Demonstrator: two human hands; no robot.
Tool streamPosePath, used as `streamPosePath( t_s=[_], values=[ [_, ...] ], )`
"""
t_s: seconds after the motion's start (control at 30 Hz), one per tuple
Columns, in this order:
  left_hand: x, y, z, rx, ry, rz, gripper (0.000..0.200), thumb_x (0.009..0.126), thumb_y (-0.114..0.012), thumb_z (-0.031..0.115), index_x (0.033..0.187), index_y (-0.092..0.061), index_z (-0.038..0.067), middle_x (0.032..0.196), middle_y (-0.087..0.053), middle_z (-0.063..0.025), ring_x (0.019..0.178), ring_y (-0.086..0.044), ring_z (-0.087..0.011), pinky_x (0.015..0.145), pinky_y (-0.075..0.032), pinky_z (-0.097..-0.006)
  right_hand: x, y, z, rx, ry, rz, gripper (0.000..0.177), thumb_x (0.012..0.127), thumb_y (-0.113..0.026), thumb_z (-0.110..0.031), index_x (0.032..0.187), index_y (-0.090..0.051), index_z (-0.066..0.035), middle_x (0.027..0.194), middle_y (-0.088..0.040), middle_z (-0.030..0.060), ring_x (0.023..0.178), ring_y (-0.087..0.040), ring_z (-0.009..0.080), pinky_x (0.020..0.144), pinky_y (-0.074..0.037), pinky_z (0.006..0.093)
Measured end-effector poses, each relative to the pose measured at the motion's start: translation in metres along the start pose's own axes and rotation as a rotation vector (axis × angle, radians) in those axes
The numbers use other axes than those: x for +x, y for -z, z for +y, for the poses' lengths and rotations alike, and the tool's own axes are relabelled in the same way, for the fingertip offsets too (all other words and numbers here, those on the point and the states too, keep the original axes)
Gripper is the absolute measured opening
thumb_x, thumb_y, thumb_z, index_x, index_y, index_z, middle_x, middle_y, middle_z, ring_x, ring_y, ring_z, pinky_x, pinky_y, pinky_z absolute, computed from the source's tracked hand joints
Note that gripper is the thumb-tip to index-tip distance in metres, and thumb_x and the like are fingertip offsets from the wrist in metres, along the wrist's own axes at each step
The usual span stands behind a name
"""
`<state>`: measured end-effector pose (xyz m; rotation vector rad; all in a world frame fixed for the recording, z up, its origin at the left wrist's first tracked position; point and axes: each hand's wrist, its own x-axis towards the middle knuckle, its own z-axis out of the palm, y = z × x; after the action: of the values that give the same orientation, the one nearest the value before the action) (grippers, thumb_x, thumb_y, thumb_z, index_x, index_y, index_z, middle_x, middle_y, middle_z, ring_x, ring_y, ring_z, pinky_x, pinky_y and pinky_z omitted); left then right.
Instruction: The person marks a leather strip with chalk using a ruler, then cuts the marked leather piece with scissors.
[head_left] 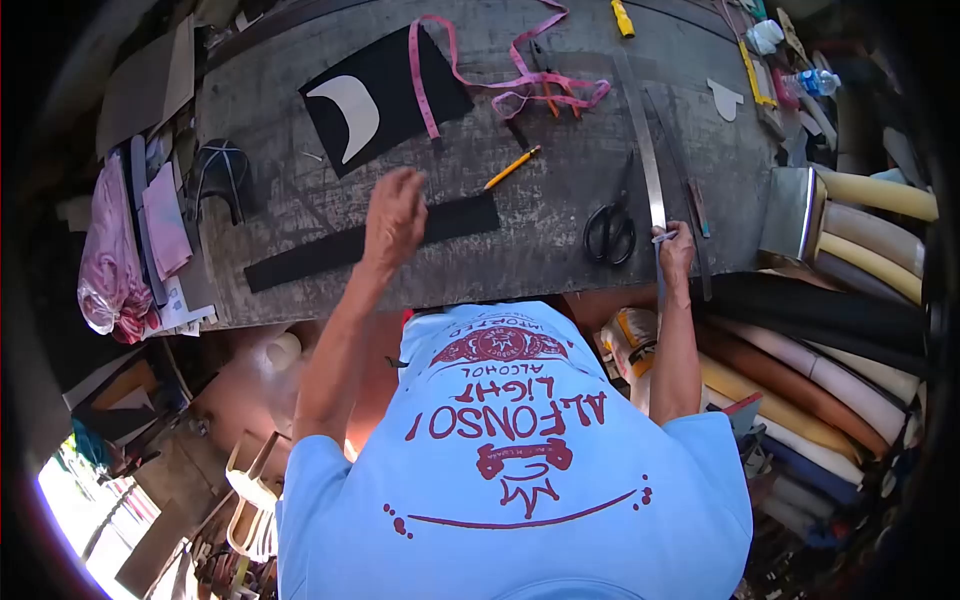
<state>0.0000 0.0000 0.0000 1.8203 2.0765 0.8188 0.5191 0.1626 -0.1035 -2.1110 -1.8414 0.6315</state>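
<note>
My left hand [395, 215] hovers at the black strip [460, 217], its fingers curled in; whether anything is inside them is hidden. My right hand [677, 250] grips the near end of a long metal ruler [648, 165] at the table's front edge. A small pale silvery piece [663, 238] shows by those fingers, too small to name. Between my hands lie black-handled scissors [609, 234] and a yellow pencil [512, 167]. Beyond my left hand, a white crescent-shaped template [352, 112] rests on a black sheet [425, 85], crossed by a pink tape measure [420, 90].
The worn dark table [560, 250] spans the front. A yellow-handled tool [623, 18] lies at its far side, with a small white cutout [724, 100] farther right. Material rolls [800, 350] crowd the right. A plastic-wrapped pink bundle [112, 250] sits at the left edge.
</note>
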Motion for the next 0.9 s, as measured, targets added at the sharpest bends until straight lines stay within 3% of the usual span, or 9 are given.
streamPosePath(
  t_s=[0.07, 0.1, 0.17, 0.23, 0.3, 0.5, 0.57, 0.7, 0.9],
  values=[
    [-0.029, -0.010, -0.005, 0.092, -0.071, -0.099, 0.040, 0.086, -0.067, 0.005, 0.125, -0.061, 0.003, 0.131, -0.055, -0.0161, 0.131, -0.048, -0.0370, 0.108, -0.043, -0.0470, -0.016, 0.003, -0.024, 0.058, 0.132, 0.005, 0.027, 0.095, -0.071, -0.025, 0.108, -0.064, -0.003, 0.087, -0.068, 0.0090, 0.085, -0.066, 0.0210, 0.072, -0.053, 0.0358],
    [-0.039, -0.051, 0.013, 0.087, -0.107, -0.110, 0.041, 0.085, -0.067, 0.005, 0.125, -0.061, 0.003, 0.131, -0.055, -0.0159, 0.131, -0.048, -0.0368, 0.108, -0.042, -0.0473, -0.013, 0.032, -0.003, 0.044, 0.175, 0.085, 0.026, 0.096, -0.069, -0.025, 0.108, -0.064, -0.003, 0.084, -0.067, 0.0088, 0.082, -0.065, 0.0193, 0.069, -0.052, 0.0337],
    [-0.050, -0.061, 0.012, 0.151, -0.158, -0.118, 0.041, 0.085, -0.067, 0.007, 0.125, -0.061, 0.002, 0.131, -0.055, -0.0151, 0.132, -0.047, -0.0361, 0.109, -0.042, -0.0476, -0.044, 0.029, -0.003, 0.134, 0.252, 0.223, 0.026, 0.098, -0.066, -0.026, 0.108, -0.062, -0.003, 0.080, -0.066, 0.0085, 0.075, -0.063, 0.0159, 0.064, -0.051, 0.0295],
    [-0.058, -0.069, 0.011, 0.157, -0.177, -0.110, 0.040, 0.086, -0.066, 0.009, 0.125, -0.060, 0.003, 0.131, -0.054, -0.0139, 0.131, -0.047, -0.0351, 0.109, -0.040, -0.0477, -0.120, 0.048, -0.066, 0.619, -0.078, 0.011, 0.025, 0.100, -0.064, -0.027, 0.106, -0.060, -0.003, 0.077, -0.065, 0.0066, 0.066, -0.060, 0.0121, 0.059, -0.049, 0.0255],
    [-0.055, -0.076, 0.007, 0.150, -0.213, -0.113, 0.046, 0.088, -0.065, 0.011, 0.131, -0.056, 0.002, 0.136, -0.051, -0.0160, 0.133, -0.045, -0.0357, 0.110, -0.039, -0.0481, -0.184, 0.040, -0.088, 0.589, -0.229, -0.128, 0.020, 0.102, -0.062, -0.023, 0.103, -0.061, -0.003, 0.078, -0.065, 0.0064, 0.063, -0.065, 0.0113, 0.056, -0.052, 0.0259],
    [-0.057, -0.094, 0.002, -0.072, -0.080, -0.050, 0.057, 0.094, -0.060, 0.016, 0.144, -0.041, -0.002, 0.142, -0.045, -0.0229, 0.136, -0.040, -0.0410, 0.114, -0.033, -0.0513, -0.343, -0.055, -0.115, 0.768, -0.303, -0.360, 0.018, 0.099, -0.066, -0.020, 0.101, -0.063, -0.002, 0.068, -0.062, 0.0019, 0.058, -0.061, 0.0077, 0.051, -0.048, 0.0219],
    [-0.061, -0.098, 0.003, -0.080, -0.094, -0.018, 0.057, 0.095, -0.058, 0.017, 0.146, -0.038, -0.002, 0.143, -0.044, -0.0245, 0.137, -0.039, -0.0422, 0.115, -0.031, -0.0518, -0.364, -0.079, -0.119, 0.806, -0.393, -0.383, 0.019, 0.099, -0.067, -0.020, 0.103, -0.063, -0.002, 0.068, -0.061, 0.0017, 0.057, -0.059, 0.0071, 0.051, -0.047, 0.0217],
    [-0.059, -0.097, 0.011, 0.186, -0.126, -0.166, 0.063, 0.098, -0.059, 0.032, 0.150, -0.039, 0.001, 0.151, -0.038, -0.0165, 0.142, -0.032, -0.0359, 0.118, -0.027, -0.0487, -0.380, -0.089, -0.120, 0.818, -0.458, -0.395, 0.020, 0.100, -0.064, -0.021, 0.104, -0.062, -0.001, 0.070, -0.061, 0.0022, 0.058, -0.059, 0.0075, 0.052, -0.048, 0.0215],
    [-0.058, -0.099, 0.013, 0.256, -0.129, -0.193, 0.065, 0.099, -0.056, 0.042, 0.152, -0.040, 0.007, 0.156, -0.035, -0.0097, 0.145, -0.027, -0.0338, 0.117, -0.024, -0.0482, -0.375, -0.085, -0.123, 0.834, -0.453, -0.377, 0.020, 0.100, -0.063, -0.020, 0.102, -0.062, -0.001, 0.071, -0.062, 0.0031, 0.061, -0.061, 0.0082, 0.054, -0.049, 0.0218]
  ],
)
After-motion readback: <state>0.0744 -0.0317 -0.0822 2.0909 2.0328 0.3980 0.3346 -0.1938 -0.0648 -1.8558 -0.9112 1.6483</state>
